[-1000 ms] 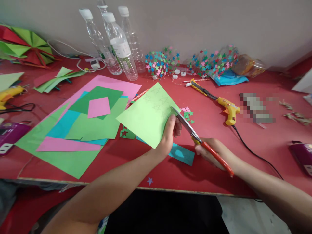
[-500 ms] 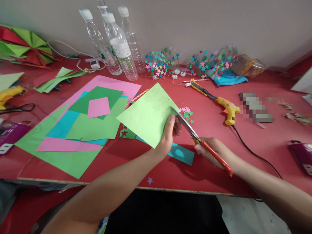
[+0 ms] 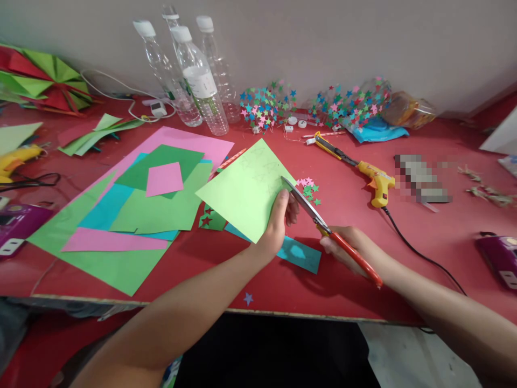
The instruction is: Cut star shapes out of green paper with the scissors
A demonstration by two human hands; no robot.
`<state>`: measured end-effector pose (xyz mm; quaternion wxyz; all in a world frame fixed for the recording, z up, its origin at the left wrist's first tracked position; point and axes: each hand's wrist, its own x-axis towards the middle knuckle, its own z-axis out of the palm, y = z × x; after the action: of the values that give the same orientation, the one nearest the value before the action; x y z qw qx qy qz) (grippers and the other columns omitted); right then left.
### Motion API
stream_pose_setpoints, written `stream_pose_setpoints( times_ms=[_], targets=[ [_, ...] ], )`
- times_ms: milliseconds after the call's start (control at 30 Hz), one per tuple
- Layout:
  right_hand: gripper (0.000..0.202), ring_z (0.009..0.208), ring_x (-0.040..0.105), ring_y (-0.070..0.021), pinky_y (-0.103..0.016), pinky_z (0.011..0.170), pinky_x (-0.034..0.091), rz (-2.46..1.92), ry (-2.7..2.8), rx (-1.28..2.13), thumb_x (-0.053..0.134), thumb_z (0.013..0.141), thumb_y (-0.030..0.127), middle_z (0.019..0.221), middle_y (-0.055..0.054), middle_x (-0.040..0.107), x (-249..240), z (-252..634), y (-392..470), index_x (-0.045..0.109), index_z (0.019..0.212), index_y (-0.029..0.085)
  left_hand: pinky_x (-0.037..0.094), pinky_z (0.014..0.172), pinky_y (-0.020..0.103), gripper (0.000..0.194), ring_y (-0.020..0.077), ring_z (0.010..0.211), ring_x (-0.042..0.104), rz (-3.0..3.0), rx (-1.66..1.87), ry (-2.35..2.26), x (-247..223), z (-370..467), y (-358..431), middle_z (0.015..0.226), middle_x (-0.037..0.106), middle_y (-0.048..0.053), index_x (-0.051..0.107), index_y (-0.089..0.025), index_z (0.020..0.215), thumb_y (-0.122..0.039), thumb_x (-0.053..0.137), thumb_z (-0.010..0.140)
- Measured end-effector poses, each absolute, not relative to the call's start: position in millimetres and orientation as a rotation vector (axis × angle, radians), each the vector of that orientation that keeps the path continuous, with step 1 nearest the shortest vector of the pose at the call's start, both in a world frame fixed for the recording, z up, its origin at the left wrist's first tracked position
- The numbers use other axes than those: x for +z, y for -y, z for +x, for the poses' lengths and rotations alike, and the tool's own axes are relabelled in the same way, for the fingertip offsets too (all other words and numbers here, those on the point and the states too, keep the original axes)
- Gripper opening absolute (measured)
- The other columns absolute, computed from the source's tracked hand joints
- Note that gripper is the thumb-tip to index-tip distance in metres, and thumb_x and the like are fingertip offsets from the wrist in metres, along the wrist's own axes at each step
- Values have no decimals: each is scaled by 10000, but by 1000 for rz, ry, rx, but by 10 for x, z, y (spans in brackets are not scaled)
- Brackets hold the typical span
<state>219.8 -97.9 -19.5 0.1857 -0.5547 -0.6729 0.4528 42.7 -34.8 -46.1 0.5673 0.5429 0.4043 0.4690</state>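
Observation:
My left hand (image 3: 280,218) pinches the lower right edge of a light green sheet of paper (image 3: 238,191), thumb on top. Faint star outlines are drawn on the sheet's upper part. In my right hand (image 3: 349,248) are red-handled scissors (image 3: 311,210), their blades at the sheet's right side by my left thumb. Small pink and green paper stars (image 3: 310,188) lie on the table just beyond the blades. Under my hands rests a blue paper strip (image 3: 301,254). A green scrap with star-shaped holes (image 3: 212,220) is partly covered by the sheet.
Coloured paper sheets (image 3: 121,269) lie stacked at left. Clear plastic bottles (image 3: 205,91) stand by the wall, next to star-covered clear containers (image 3: 262,108). A yellow glue gun (image 3: 377,183) with a black cord lies at right. One lone star (image 3: 248,298) sits near the table's front edge.
Very little differs. The view has shifted slightly, and the scissors' red handle appears a touch higher and further left. Both hands keep their holds.

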Motion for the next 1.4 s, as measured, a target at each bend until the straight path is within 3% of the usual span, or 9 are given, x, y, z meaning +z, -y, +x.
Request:
stream_pose_setpoints(
  times_ms=[100, 233, 367, 467, 600, 733, 967, 1133, 1400],
  targets=[
    [449, 452, 280, -70, -226, 432, 225, -1576, 1799, 1376, 513, 861, 556, 525, 60, 322, -191, 2201, 970, 348, 632, 207, 450, 559, 257, 475, 106, 549, 516, 1303, 1091, -950, -432, 408, 346, 578, 531, -4, 533, -209, 666, -547, 340, 940],
    [477, 351, 317, -72, -223, 374, 228, -1595, 1639, 1481, 514, 820, 634, 434, 76, 336, -196, 2272, 907, 382, 640, 213, 498, 649, 300, 362, 141, 630, 585, 1394, 1185, -892, -427, 348, 294, 643, 606, 15, 610, -206, 717, -546, 573, 834],
    [484, 353, 313, -62, -225, 383, 211, -1588, 1659, 1314, 558, 811, 611, 425, 73, 354, -180, 2409, 799, 374, 611, 210, 521, 826, 378, 325, 212, 879, 658, 1263, 1491, -713, -402, 228, 108, 853, 689, 51, 654, -233, 878, -546, 604, 807],
    [450, 366, 314, -59, -229, 398, 205, -1583, 1727, 1262, 592, 813, 563, 428, 78, 353, -177, 2498, 737, 411, 618, 200, 493, 906, 375, 352, 220, 1065, 623, 1168, 1712, -650, -345, 122, -88, 1025, 678, 49, 621, -259, 1029, -534, 592, 811],
    [426, 361, 320, -62, -231, 397, 219, -1553, 1738, 1294, 564, 837, 560, 429, 79, 370, -199, 2554, 716, 468, 654, 188, 510, 768, 275, 253, 149, 844, 652, 1049, 1690, -785, -325, 42, -266, 888, 673, 1, 627, -234, 917, -331, 729, 707],
    [481, 333, 331, -70, -243, 394, 264, -1470, 1708, 1358, 503, 847, 626, 378, 72, 385, -192, 2594, 699, 486, 649, 189, 498, 663, 231, 157, 107, 676, 622, 1101, 1491, -835, -344, -3, -306, 720, 657, -41, 627, -209, 760, -190, 732, 645],
    [472, 306, 317, -61, -217, 367, 247, -1370, 1721, 1536, 470, 877, 623, 365, 85, 386, -229, 2708, 630, 504, 709, 184, 564, 768, 372, 237, 217, 766, 703, 1315, 736, -861, -311, -174, -308, 750, 743, 36, 736, -177, 795, -238, 804, 576],
    [489, 316, 329, -57, -211, 356, 261, -1469, 1740, 1536, 509, 852, 639, 385, 77, 401, -239, 2629, 675, 512, 690, 178, 587, 769, 402, 357, 240, 796, 721, 1088, 858, -803, -337, -54, -194, 897, 760, 87, 725, -165, 996, -334, 755, 683],
    [528, 311, 322, -63, -226, 369, 265, -1402, 1702, 1572, 461, 856, 685, 378, 80, 389, -197, 2514, 739, 505, 726, 176, 588, 782, 348, 330, 219, 870, 715, 1246, 1104, -931, -324, 137, 8, 968, 758, 66, 726, -192, 1003, -400, 717, 746]
  ],
)
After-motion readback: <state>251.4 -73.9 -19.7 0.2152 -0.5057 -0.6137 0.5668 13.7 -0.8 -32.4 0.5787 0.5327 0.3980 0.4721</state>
